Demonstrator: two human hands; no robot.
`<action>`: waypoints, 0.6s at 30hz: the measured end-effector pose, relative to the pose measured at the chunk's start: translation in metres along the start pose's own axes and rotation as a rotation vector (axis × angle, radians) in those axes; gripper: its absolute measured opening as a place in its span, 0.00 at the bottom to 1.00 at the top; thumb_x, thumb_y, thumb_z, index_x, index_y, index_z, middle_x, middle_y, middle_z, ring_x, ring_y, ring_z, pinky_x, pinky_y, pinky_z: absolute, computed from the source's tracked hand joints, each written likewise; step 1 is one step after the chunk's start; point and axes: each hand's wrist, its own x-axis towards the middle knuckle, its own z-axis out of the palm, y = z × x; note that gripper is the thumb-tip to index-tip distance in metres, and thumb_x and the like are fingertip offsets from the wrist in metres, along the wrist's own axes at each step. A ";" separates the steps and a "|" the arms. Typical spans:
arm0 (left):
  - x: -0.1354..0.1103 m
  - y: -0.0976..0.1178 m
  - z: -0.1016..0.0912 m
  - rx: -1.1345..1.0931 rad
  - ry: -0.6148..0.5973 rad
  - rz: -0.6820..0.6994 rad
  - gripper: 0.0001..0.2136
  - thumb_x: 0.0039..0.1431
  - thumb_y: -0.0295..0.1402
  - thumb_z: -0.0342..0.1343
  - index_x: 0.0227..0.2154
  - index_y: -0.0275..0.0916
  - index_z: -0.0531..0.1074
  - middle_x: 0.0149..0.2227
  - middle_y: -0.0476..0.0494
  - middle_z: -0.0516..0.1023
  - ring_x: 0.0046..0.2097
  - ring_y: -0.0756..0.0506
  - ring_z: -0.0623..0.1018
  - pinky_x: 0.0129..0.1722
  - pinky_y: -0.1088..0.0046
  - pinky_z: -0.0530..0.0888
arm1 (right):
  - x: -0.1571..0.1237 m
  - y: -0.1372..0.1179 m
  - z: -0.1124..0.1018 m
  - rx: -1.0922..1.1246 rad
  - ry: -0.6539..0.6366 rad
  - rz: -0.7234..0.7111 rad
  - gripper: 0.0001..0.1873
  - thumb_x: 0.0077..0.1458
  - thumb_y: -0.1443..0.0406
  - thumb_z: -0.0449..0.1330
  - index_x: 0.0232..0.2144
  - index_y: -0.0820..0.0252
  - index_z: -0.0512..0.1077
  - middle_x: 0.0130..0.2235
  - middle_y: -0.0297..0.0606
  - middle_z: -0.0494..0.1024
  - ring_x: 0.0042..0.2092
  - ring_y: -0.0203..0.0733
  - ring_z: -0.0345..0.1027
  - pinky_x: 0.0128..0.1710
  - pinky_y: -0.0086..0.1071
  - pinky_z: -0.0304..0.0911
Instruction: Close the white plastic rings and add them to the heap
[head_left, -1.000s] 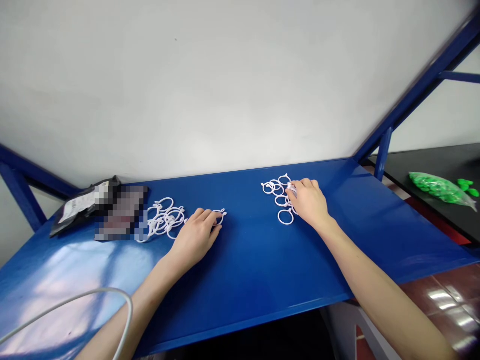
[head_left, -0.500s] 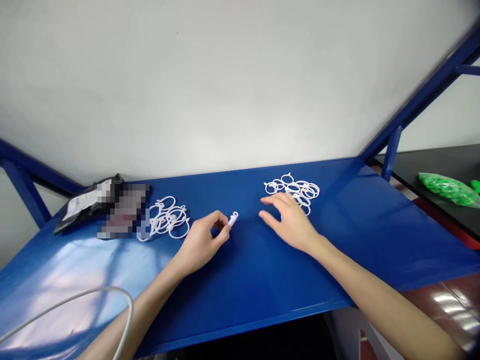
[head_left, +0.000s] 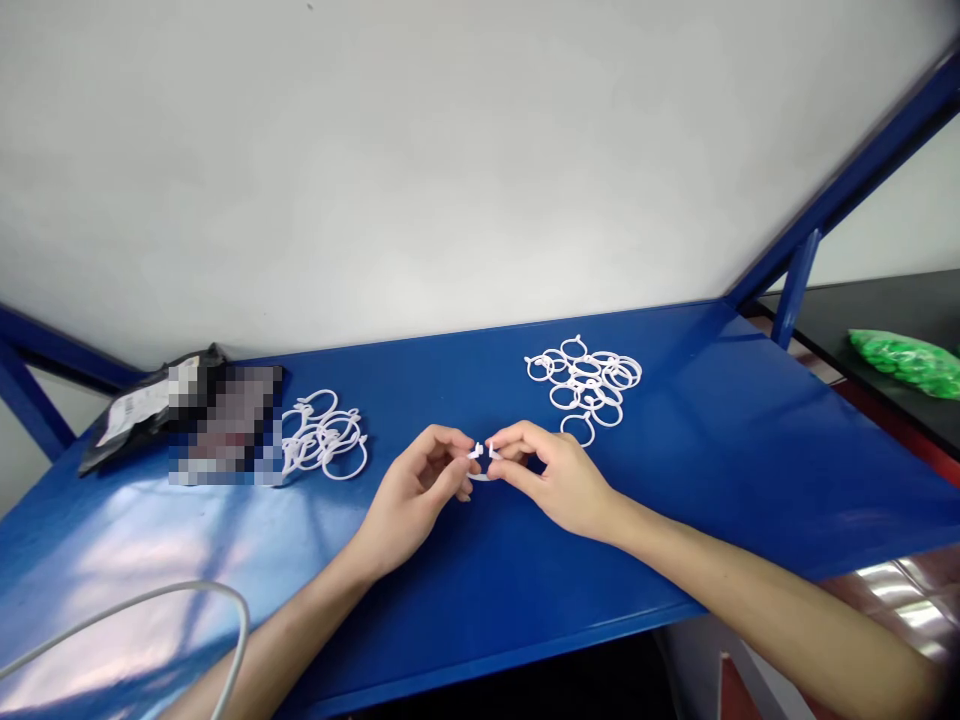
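Over the middle of the blue table (head_left: 480, 580), a small white plastic ring (head_left: 480, 477) is held between both hands, with a gap between its two ends. My left hand (head_left: 420, 495) pinches one end between thumb and fingertips. The other end sits in the thumb-and-finger pinch of my right hand (head_left: 562, 475). Much of the ring is hidden by the fingers. Left of my hands lies a tangled pile of white rings (head_left: 345, 473); beyond my right hand, another group of white rings (head_left: 564, 399) is spread out, one of them close to that hand.
A black plastic package (head_left: 154, 405) with a white label lies at the back left, beside a dark, partly blurred packet (head_left: 259, 400). A white cable (head_left: 150, 592) loops over my left forearm. Green items in a clear bag (head_left: 907, 362) rest on a black surface at right.
My right hand has come from the right-hand rings to meet my left hand and has closed on the ring. The ring's ends now show apart between both hands.
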 end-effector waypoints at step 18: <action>-0.008 0.012 0.013 -0.038 0.000 -0.056 0.10 0.59 0.38 0.64 0.35 0.39 0.70 0.29 0.49 0.80 0.25 0.53 0.74 0.25 0.78 0.73 | -0.005 0.007 0.009 -0.451 0.188 -0.360 0.05 0.68 0.66 0.60 0.37 0.57 0.75 0.34 0.36 0.83 0.36 0.40 0.75 0.35 0.32 0.67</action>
